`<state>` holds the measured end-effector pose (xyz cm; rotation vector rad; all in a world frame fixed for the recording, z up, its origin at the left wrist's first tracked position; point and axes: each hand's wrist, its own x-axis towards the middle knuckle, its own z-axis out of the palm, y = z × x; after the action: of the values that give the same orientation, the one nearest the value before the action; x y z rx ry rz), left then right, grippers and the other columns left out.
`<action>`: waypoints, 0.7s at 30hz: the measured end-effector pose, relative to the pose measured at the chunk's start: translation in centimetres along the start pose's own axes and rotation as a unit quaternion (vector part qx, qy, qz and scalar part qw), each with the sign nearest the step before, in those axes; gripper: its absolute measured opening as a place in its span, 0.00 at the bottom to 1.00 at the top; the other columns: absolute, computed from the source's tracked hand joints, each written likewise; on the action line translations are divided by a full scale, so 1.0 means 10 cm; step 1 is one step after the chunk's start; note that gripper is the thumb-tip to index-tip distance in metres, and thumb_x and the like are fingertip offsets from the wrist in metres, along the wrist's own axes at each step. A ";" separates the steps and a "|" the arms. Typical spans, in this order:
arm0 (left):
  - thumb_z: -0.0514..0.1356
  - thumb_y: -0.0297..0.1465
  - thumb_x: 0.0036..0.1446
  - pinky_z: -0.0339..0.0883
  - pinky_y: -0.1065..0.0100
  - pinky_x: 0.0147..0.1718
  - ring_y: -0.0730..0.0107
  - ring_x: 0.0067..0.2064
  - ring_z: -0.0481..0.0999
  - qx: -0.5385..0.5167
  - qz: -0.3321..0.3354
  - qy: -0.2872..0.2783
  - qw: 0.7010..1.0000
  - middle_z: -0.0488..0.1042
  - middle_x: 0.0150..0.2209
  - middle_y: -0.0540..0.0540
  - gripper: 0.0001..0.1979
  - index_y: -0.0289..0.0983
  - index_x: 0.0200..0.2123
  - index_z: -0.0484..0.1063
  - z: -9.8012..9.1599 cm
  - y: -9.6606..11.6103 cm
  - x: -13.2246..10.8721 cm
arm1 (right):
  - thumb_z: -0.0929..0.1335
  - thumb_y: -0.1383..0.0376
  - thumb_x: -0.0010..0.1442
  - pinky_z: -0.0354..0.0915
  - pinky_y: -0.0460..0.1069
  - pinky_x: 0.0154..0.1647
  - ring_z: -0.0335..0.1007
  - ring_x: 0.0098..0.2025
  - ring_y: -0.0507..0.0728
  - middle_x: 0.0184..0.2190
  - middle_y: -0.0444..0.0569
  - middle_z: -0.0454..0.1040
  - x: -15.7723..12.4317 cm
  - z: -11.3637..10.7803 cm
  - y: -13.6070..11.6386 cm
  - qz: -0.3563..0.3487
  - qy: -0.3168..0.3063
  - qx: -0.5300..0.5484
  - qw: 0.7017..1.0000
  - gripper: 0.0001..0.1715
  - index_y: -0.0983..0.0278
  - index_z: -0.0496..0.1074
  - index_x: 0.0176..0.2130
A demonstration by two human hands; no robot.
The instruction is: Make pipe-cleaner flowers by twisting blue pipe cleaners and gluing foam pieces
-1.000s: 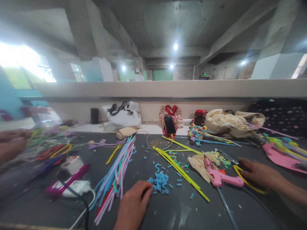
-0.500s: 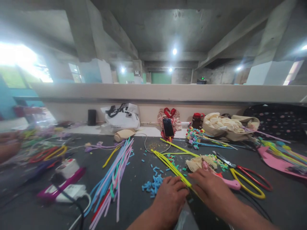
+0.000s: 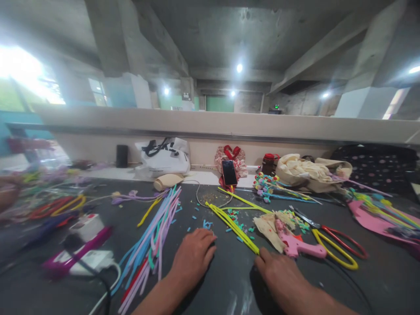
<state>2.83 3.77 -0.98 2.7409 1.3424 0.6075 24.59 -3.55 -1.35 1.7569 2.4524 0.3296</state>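
My left hand is low over the black table, palm down, with thumb and fingers apart. Small blue cut pieces show just past its fingertips; what lies under the palm is hidden. My right hand has its fingers curled at the near end of a bundle of yellow pipe cleaners. The bundle slants away from me across the table, and its near tips are partly hidden by the fingers. Right of it, a pink glue gun rests by a beige cloth.
Pastel pipe cleaners lie at left, beside a purple-and-white power strip with cables. Scissors with red and yellow handles lie at right. A phone leans at the back near a white bag. Another person's hand is at far left.
My left hand has moved left, away from the yellow pipe cleaners and over the blue pieces. My right hand has drawn slightly back toward me, uncovering the glue gun.
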 end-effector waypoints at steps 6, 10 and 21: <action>0.52 0.42 0.50 0.60 0.57 0.47 0.59 0.53 0.62 0.065 0.024 0.018 0.997 0.64 0.52 0.48 0.20 0.47 0.47 0.65 0.11 -0.15 -0.33 | 0.64 0.77 0.45 0.62 0.47 0.20 0.69 0.26 0.57 0.27 0.56 0.71 0.32 -0.14 -0.13 -0.043 0.024 -0.028 0.998 0.10 0.69 0.67 0.32; 0.53 0.42 0.48 0.59 0.56 0.48 0.57 0.54 0.61 0.099 -0.038 0.033 0.994 0.63 0.53 0.45 0.23 0.44 0.49 0.64 0.17 -0.23 -0.23 | 0.63 0.78 0.46 0.64 0.46 0.22 0.69 0.30 0.58 0.27 0.57 0.71 0.63 -0.21 -0.21 -0.057 0.057 0.010 0.997 0.08 0.71 0.67 0.30; 0.49 0.41 0.51 0.64 0.59 0.45 0.60 0.48 0.68 0.077 -0.041 0.089 0.992 0.67 0.49 0.42 0.20 0.39 0.44 0.68 0.27 -0.35 -0.02 | 0.61 0.72 0.50 0.67 0.49 0.26 0.70 0.30 0.57 0.33 0.54 0.70 1.06 -0.28 -0.27 -0.040 0.089 0.062 0.993 0.10 0.67 0.67 0.34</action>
<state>1.04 6.16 -4.21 2.7885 1.5949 0.7909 18.09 5.32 1.18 1.7390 2.7141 0.3456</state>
